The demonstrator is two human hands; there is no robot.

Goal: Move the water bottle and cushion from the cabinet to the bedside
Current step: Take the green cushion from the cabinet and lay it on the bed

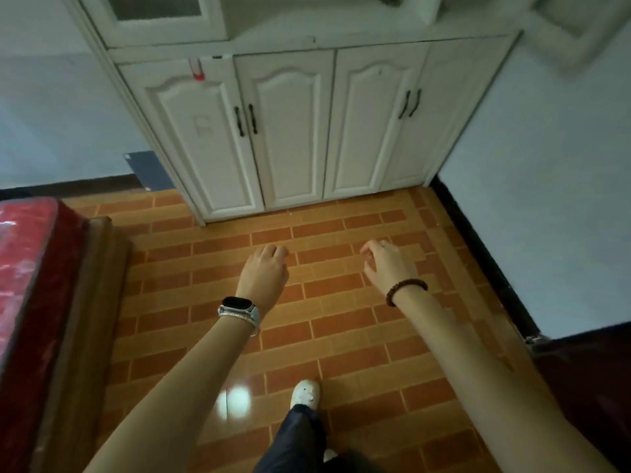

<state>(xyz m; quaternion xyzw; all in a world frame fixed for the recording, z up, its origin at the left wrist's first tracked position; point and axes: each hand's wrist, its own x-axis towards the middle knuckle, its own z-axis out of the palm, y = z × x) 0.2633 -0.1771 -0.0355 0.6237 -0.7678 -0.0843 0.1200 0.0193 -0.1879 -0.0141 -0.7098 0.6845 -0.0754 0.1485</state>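
Both hands are empty: the left hand (268,268) hangs with fingers loosely curled under, the right hand (387,264) half open with fingers drooping, and neither grip holds anything. They hover over the floor (341,336), well short of the cabinet (290,131). Neither the bottle nor the cushion is in view; judging by the task, they sit on or in the cabinet, whose four lower doors are closed, with paired dark handles (246,120). The bottle would likely be stiff, smooth and heavier if full, best gripped around its middle; the cushion soft and light, taken by pinching an edge or hugging it. The brick-patterned floor is glossy. The bed (30,268), with its red mattress, lies left of the cabinet; pale walls flank it.
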